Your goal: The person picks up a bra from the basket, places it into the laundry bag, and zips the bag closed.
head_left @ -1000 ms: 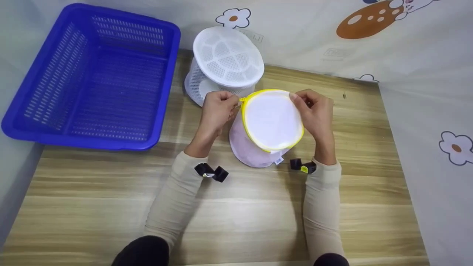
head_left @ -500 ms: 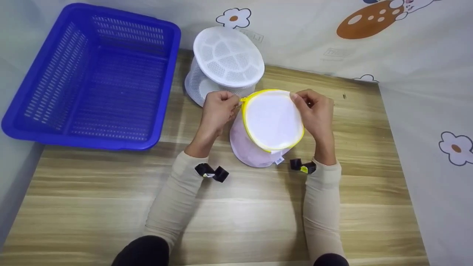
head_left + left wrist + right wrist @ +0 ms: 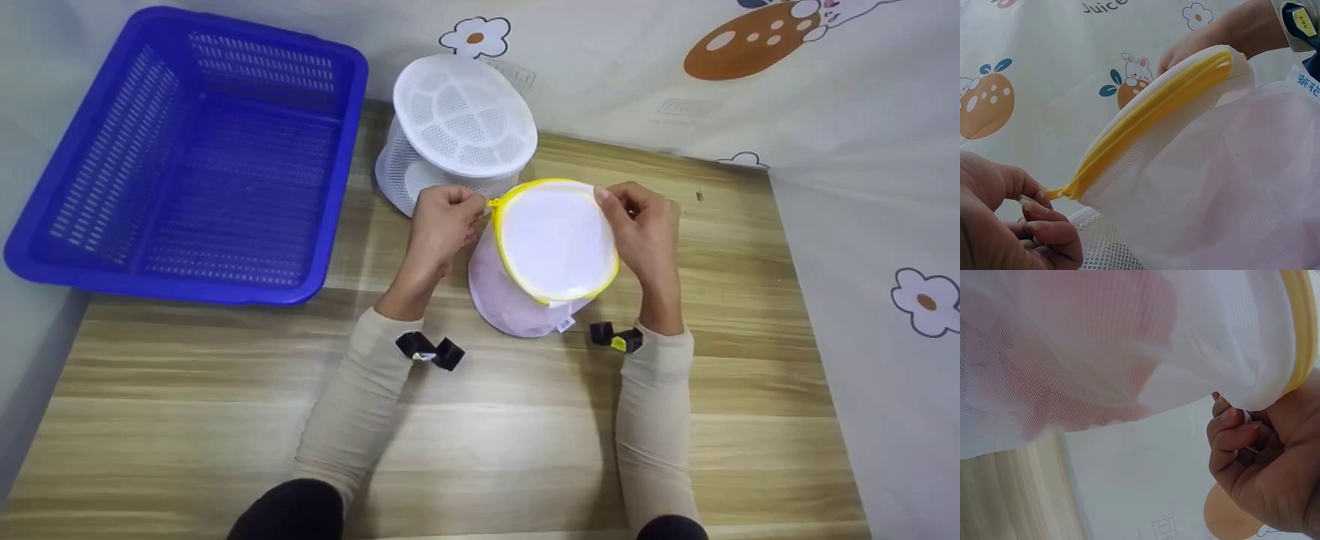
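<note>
A mesh laundry bag (image 3: 559,240) with a white round top and a yellow zipper (image 3: 1145,115) round its rim stands on the table. Something pinkish shows dimly through its mesh side (image 3: 1089,354). My left hand (image 3: 444,225) pinches the yellow zipper pull (image 3: 1057,193) at the rim's left side. At the rim's upper right, my right hand (image 3: 643,229) grips the bag's edge between thumb and fingers. In the left wrist view the zipper band looks joined along the length that shows. A small white tag (image 3: 565,323) hangs at the bag's front.
Behind the bag stands a white mesh basket-shaped bag (image 3: 465,116) with its round top tilted. A large blue plastic basket (image 3: 319,247) sits at the left. The wooden table (image 3: 510,450) meets a patterned curtain (image 3: 637,97) at the back and right.
The bag's rim and the right hand have shifted very slightly up and to the right. The left hand keeps its pinch on the zipper pull, almost still.
</note>
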Available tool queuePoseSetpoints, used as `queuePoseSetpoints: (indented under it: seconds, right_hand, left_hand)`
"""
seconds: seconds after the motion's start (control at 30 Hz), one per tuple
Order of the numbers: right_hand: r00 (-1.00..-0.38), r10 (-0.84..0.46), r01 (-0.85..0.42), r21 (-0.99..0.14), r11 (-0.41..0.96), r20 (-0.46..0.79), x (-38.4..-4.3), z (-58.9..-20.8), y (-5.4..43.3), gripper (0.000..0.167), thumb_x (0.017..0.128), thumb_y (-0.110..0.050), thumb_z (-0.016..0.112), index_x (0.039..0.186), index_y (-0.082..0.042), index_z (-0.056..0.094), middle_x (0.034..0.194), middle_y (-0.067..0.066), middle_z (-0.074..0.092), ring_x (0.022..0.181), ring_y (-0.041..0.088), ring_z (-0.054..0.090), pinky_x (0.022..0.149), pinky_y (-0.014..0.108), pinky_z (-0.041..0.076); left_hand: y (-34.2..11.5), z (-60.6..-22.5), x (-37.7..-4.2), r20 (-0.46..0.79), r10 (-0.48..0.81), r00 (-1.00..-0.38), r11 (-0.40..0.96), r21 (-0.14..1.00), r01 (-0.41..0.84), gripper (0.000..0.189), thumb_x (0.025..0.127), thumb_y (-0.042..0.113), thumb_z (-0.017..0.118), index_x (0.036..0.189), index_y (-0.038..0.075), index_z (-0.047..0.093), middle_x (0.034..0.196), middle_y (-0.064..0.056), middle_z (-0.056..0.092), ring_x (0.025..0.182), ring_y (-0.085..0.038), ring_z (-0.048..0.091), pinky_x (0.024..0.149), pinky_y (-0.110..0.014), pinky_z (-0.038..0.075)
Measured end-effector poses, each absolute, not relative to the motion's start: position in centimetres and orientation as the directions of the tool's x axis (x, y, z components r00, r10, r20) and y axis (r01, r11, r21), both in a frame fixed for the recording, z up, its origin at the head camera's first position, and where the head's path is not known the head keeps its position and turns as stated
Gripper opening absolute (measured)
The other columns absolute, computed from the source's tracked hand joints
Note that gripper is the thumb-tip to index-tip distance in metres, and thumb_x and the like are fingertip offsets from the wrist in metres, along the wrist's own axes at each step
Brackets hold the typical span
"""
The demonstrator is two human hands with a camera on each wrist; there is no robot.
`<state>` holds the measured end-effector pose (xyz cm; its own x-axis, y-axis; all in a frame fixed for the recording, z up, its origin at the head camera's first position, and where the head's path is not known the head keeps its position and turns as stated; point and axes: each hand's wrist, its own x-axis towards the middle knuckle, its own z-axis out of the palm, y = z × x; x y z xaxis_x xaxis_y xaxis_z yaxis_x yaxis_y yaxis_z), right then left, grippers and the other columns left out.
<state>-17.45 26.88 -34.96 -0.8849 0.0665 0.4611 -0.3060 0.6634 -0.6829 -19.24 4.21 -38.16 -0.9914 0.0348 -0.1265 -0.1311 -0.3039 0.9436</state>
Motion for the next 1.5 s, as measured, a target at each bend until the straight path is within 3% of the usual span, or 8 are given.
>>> queuePoseSetpoints:
  seconds: [0.6, 0.8, 1.0, 1.13, 1.27, 1.4, 1.5]
  right_hand:
    - [-0.874, 0.072, -0.321, -0.682, 0.657, 0.48, -17.8, -35.4, 27.4, 0.014, 0.087, 0.001, 0.064, 0.076, 0.008, 0.068, 0.059, 0.014, 0.055, 0.051, 0.007, 0.041, 0.047, 0.016, 0.03]
    - [-0.876, 0.091, -0.302, -0.687, 0.661, 0.473, -19.1, -37.7, 29.2, 0.017, 0.088, -0.011, 0.067, 0.075, -0.001, 0.07, 0.059, 0.007, 0.055, 0.051, 0.008, 0.042, 0.046, 0.017, 0.031]
    - [-0.887, 0.077, -0.284, -0.668, 0.688, 0.456, -19.0, -37.5, 29.2, 0.02, 0.089, -0.017, 0.066, 0.076, -0.003, 0.071, 0.059, 0.002, 0.055, 0.051, 0.012, 0.044, 0.047, 0.019, 0.032]
    - [-0.915, 0.069, -0.242, -0.676, 0.696, 0.398, -18.6, -37.0, 29.2, 0.023, 0.091, -0.022, 0.065, 0.08, -0.003, 0.071, 0.063, 0.004, 0.057, 0.054, 0.014, 0.046, 0.048, 0.02, 0.034]
    - [-0.939, 0.026, -0.237, -0.697, 0.677, 0.344, -18.3, -36.9, 29.3, 0.02, 0.092, -0.024, 0.064, 0.093, -0.006, 0.073, 0.065, 0.006, 0.058, 0.054, 0.015, 0.047, 0.047, 0.02, 0.037]
    - [-0.955, -0.047, -0.249, -0.706, 0.663, 0.293, -18.1, -36.6, 29.0, 0.019, 0.094, -0.021, 0.062, 0.105, -0.009, 0.072, 0.064, 0.006, 0.055, 0.052, 0.012, 0.045, 0.046, 0.02, 0.037]
    - [-0.955, -0.1, -0.273, -0.698, 0.662, 0.279, -17.7, -36.1, 28.5, 0.018, 0.094, -0.016, 0.061, 0.105, -0.005, 0.072, 0.064, 0.009, 0.054, 0.053, 0.012, 0.043, 0.047, 0.02, 0.035]
  left_hand:
    - [4.3, -38.1, -19.2, -0.142, 0.026, -0.989, -0.285, 0.948, -0.144, 0.02, 0.083, -0.007, 0.054, 0.064, -0.007, 0.055, 0.052, -0.002, 0.041, 0.038, -0.006, 0.032, 0.037, -0.016, 0.026]
    - [4.3, -38.3, -19.2, -0.125, 0.037, -0.992, -0.3, 0.945, -0.13, 0.021, 0.083, -0.008, 0.053, 0.062, -0.005, 0.054, 0.052, -0.002, 0.04, 0.039, -0.006, 0.031, 0.038, -0.015, 0.026]
    - [4.2, -38.3, -19.3, -0.122, 0.041, -0.992, -0.301, 0.945, -0.128, 0.024, 0.083, -0.007, 0.053, 0.06, -0.002, 0.054, 0.052, -0.002, 0.042, 0.039, -0.006, 0.033, 0.039, -0.015, 0.029]
    - [4.3, -38.2, -19.4, -0.122, 0.038, -0.992, -0.329, 0.936, -0.128, 0.023, 0.084, -0.007, 0.053, 0.062, -0.003, 0.054, 0.053, -0.004, 0.043, 0.039, -0.007, 0.034, 0.038, -0.016, 0.03]
    - [4.3, -38.2, -19.5, -0.113, 0.041, -0.993, -0.367, 0.923, -0.12, 0.023, 0.085, -0.008, 0.052, 0.062, -0.005, 0.053, 0.053, -0.005, 0.041, 0.038, -0.008, 0.033, 0.038, -0.016, 0.028]
    - [4.1, -38.3, -19.5, -0.105, 0.02, -0.994, -0.378, 0.92, -0.104, 0.022, 0.084, -0.009, 0.053, 0.062, -0.006, 0.052, 0.052, -0.004, 0.041, 0.039, -0.007, 0.032, 0.038, -0.016, 0.026]
    - [4.1, -38.4, -19.6, -0.095, 0.014, -0.995, -0.383, 0.919, -0.093, 0.022, 0.084, -0.009, 0.053, 0.062, -0.007, 0.052, 0.051, -0.003, 0.039, 0.038, -0.007, 0.031, 0.037, -0.016, 0.024]
